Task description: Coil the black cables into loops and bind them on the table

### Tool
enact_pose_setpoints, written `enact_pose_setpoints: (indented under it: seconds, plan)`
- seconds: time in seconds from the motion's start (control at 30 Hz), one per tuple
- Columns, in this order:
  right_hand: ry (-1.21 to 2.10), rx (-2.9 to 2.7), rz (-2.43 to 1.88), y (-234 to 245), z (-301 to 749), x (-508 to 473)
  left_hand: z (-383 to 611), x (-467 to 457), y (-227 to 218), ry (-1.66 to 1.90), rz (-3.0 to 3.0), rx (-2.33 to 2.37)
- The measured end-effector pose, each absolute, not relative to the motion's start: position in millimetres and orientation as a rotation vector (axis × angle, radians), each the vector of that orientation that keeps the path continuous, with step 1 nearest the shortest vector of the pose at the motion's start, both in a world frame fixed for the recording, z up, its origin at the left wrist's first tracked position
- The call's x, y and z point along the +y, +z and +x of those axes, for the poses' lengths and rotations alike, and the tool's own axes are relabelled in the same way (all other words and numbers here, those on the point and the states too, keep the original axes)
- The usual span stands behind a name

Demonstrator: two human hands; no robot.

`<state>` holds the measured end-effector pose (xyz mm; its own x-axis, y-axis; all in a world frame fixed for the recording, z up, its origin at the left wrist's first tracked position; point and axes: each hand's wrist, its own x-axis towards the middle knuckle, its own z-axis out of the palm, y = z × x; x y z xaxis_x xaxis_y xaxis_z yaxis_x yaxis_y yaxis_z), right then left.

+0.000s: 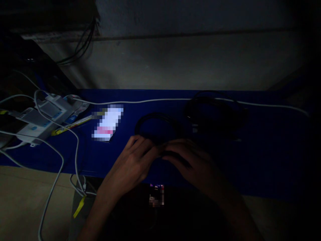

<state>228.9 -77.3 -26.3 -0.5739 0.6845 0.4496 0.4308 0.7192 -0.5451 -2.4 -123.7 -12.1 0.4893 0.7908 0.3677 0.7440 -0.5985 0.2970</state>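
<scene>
A loop of black cable (153, 114) lies on the blue tabletop (140, 98), its near side hidden behind my fingers. My left hand (136, 157) is closed at the near edge of the loop, thumb and fingertips pinched on the cable. From the other side, my right hand (189, 157) meets it, its fingers also pinched together on the cable. The fingertips of both hands almost touch. It is too dark to make out the exact piece between them.
Behind my right hand sits another dark cable coil (213, 112). A lit phone (108, 124) lies to the left, near a yellow pen-like stick (75, 124) and a white power strip (37, 129) with tangled white cables (77, 150). One white cable runs along the back, before a wall (175, 63).
</scene>
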Motion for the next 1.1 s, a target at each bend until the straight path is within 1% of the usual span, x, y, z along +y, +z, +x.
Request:
enact_pose_setpoints:
  seconds: [0.33,0.67,1.1]
  plan:
    - [0.329,-2.323,-0.782,-23.3,229.0,-72.9,-1.8,-123.0,-14.0,0.759,2.621,1.36]
    - [0.35,-2.381,-0.717,-23.5,228.9,-71.4,-0.2,-123.7,-11.8,0.751,2.646,1.365]
    - [0.323,-2.441,-0.747,-22.5,227.4,-71.8,2.8,-123.7,-11.3,0.756,2.654,1.379]
